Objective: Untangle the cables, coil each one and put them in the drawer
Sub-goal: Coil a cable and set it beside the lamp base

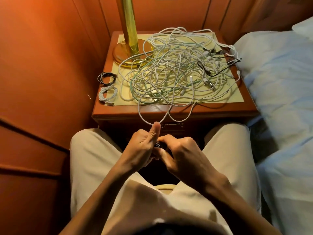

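Note:
A big tangle of white, green and black cables (176, 72) covers the top of the wooden nightstand (118, 111). Two loops hang over its front edge. At the top's left edge lie a coiled black cable (107, 78) and a coiled white cable (108, 94). In front of the nightstand, between my knees, my left hand (141, 147) and my right hand (182, 153) meet around a small dark cable bundle (158, 144), mostly hidden by the fingers. My left thumb points up and touches a hanging white loop. The drawer's metal handle (171, 125) shows just behind my hands; the drawer looks closed.
A brass lamp (131, 48) stands at the back left of the nightstand. Wood-panelled wall rises to the left and behind. A bed with pale blue bedding (279, 85) lies on the right. My legs in beige trousers frame the space below.

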Tool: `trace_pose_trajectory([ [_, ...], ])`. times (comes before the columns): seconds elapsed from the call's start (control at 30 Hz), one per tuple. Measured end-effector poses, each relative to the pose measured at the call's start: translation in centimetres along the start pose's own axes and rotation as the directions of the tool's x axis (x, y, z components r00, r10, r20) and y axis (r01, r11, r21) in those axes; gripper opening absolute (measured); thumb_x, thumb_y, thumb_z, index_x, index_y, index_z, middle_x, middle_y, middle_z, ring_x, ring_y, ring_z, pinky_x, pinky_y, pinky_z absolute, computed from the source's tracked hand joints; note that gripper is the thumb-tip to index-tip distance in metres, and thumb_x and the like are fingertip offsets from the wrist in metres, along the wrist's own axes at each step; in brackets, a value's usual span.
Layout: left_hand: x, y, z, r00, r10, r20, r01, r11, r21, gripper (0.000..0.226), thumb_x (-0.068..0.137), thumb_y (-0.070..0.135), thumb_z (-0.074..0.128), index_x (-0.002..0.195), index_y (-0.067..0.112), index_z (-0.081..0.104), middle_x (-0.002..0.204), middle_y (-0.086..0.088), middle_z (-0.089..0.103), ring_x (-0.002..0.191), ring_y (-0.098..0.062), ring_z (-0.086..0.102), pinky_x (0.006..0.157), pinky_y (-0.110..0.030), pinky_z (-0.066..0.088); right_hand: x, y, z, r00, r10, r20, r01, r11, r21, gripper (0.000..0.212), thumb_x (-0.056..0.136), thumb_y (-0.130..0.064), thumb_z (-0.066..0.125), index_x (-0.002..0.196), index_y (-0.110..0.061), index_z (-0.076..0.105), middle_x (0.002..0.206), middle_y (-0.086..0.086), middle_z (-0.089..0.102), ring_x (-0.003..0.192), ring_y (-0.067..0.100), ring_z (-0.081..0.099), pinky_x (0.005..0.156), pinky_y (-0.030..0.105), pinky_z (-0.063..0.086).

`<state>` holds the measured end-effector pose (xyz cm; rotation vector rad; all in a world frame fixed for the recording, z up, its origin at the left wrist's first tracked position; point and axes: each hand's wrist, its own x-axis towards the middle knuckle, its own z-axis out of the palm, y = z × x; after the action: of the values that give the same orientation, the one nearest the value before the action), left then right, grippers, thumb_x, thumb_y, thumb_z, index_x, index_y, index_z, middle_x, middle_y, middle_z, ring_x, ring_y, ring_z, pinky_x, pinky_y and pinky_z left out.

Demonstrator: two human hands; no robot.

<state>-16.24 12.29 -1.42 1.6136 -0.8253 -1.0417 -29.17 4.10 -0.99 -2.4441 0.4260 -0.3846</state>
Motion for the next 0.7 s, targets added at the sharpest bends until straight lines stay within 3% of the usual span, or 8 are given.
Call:
trace_pose_trajectory([
  [0.07, 0.2, -0.6, 0.4, 0.989, 0.021, -0.148, -0.025, 0.999, -0.029, 0.077, 0.085, 0.076, 0.036, 0.038, 0.016, 0.044, 0.035, -0.002, 0.037, 0.026, -0.013, 0.033, 0.036, -0.016, 0.023, 0.1, -0.2, 0.6, 0.999, 0.012, -0.033, -0.015, 0.994, -0.111, 0.051, 0.095, -0.049, 0.032, 0.109, -0.011, 0.063, 0.074, 0.007, 0.07, 0.06, 0.027, 0.066, 0.05, 0.041, 0.052],
  [0.17, 0.5, -1.2, 0.9, 0.945, 0.037, -0.325, -0.036, 0.999, 0.009, 0.081, 0.082, 0.078, 0.039, 0.035, 0.012, 0.042, 0.033, -0.005, 0.037, 0.028, -0.017, 0.033, 0.039, -0.02, 0.024, 0.1, -0.5, 0.9, 0.996, -0.046, -0.082, 0.025, 0.971, -0.236, 0.043, 0.095, -0.046, 0.03, 0.094, -0.013, 0.058, 0.062, 0.002, 0.063, 0.047, 0.024, 0.059, 0.039, 0.03, 0.038],
  [0.23, 0.3, -1.4, 1.3, 0.898, 0.118, -0.425, -0.085, 0.992, 0.096, 0.081, 0.087, 0.069, 0.041, 0.038, 0.005, 0.046, 0.033, -0.005, 0.042, 0.031, -0.02, 0.039, 0.041, -0.029, 0.03, 0.0, -0.6, 0.9, 0.996, -0.051, -0.076, 0.032, 0.971, -0.236, 0.038, 0.098, -0.043, 0.029, 0.09, -0.015, 0.053, 0.06, -0.001, 0.058, 0.043, 0.02, 0.054, 0.036, 0.03, 0.037],
  [0.37, 0.2, -1.4, 1.7, 0.796, 0.236, -0.557, -0.148, 0.969, 0.2, 0.063, 0.098, 0.046, 0.041, 0.045, 0.019, 0.062, 0.038, 0.002, 0.054, 0.04, -0.015, 0.053, 0.053, -0.033, 0.045, 0.2, -0.5, 1.8, 0.995, -0.062, -0.078, 0.046, 0.98, -0.191, 0.035, 0.105, -0.038, 0.028, 0.087, -0.017, 0.05, 0.062, -0.004, 0.051, 0.042, 0.013, 0.045, 0.037, 0.027, 0.034],
  [0.47, 0.6, -1.5, 1.3, 0.889, 0.175, -0.423, -0.144, 0.984, 0.105, 0.051, 0.097, 0.043, 0.041, 0.06, 0.021, 0.069, 0.057, -0.002, 0.064, 0.059, -0.016, 0.06, 0.065, -0.039, 0.047, 0.8, 0.2, 1.7, 0.986, -0.015, -0.164, -0.001, 0.996, -0.094, 0.032, 0.104, -0.035, 0.034, 0.087, -0.016, 0.054, 0.064, -0.006, 0.053, 0.047, 0.013, 0.048, 0.041, 0.028, 0.036],
  [0.57, 0.1, -2.0, 0.8, 0.954, 0.217, -0.208, -0.19, 0.971, 0.142, 0.032, 0.098, 0.035, 0.041, 0.097, 0.027, 0.072, 0.091, 0.004, 0.072, 0.088, -0.012, 0.068, 0.08, -0.032, 0.053, 1.1, 1.1, 0.8, 0.967, 0.124, -0.221, -0.106, 0.99, 0.092, 0.024, 0.103, -0.03, 0.046, 0.083, -0.021, 0.055, 0.062, -0.013, 0.05, 0.051, 0.009, 0.047, 0.048, 0.015, 0.028],
  [0.63, -0.4, -2.6, 0.4, 0.966, 0.214, -0.144, -0.192, 0.97, 0.149, 0.031, 0.098, 0.035, 0.04, 0.108, 0.024, 0.068, 0.094, 0.005, 0.071, 0.09, -0.013, 0.068, 0.079, -0.024, 0.054, 0.9, 1.5, 0.4, 0.961, 0.182, -0.206, -0.141, 0.97, 0.2, 0.026, 0.103, -0.025, 0.051, 0.077, -0.027, 0.05, 0.057, -0.015, 0.046, 0.052, 0.006, 0.049, 0.047, 0.012, 0.029],
  [0.7, -0.8, -3.0, 0.0, 0.977, 0.182, -0.114, -0.167, 0.978, 0.127, 0.033, 0.098, 0.037, 0.039, 0.101, 0.018, 0.066, 0.087, 0.0, 0.07, 0.08, -0.015, 0.069, 0.068, -0.025, 0.053, 0.9, 1.6, 0.0, 0.956, 0.212, -0.204, -0.152, 0.95, 0.274, 0.033, 0.102, -0.022, 0.052, 0.072, -0.033, 0.044, 0.054, -0.015, 0.049, 0.051, 0.005, 0.05, 0.046, 0.01, 0.029],
])
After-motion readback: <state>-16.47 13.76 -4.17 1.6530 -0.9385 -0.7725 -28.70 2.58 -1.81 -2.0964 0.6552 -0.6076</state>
